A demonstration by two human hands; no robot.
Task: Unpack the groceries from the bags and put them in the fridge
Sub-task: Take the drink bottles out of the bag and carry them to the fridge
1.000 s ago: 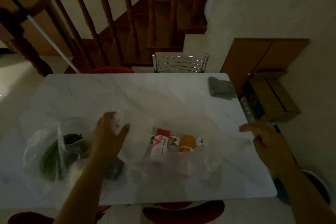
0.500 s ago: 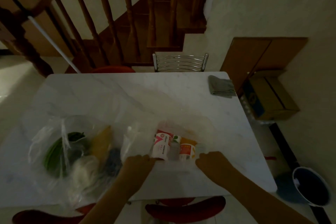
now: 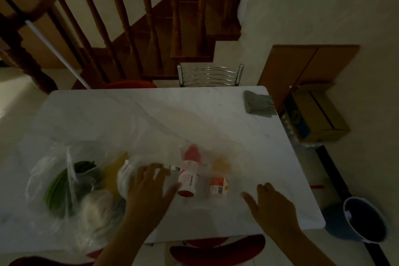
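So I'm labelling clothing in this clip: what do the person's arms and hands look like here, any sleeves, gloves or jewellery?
Both forearms are bare as far as the picture shows, with no sleeve in view. The left hand and the right hand wear no gloves, and no watch, ring or bracelet can be made out. The room is dim and the hands are slightly blurred, so something small could be missed.

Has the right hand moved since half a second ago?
Yes. The right hand has slid right, away from the orange bottle, toward the table's right edge, fingers now spread.
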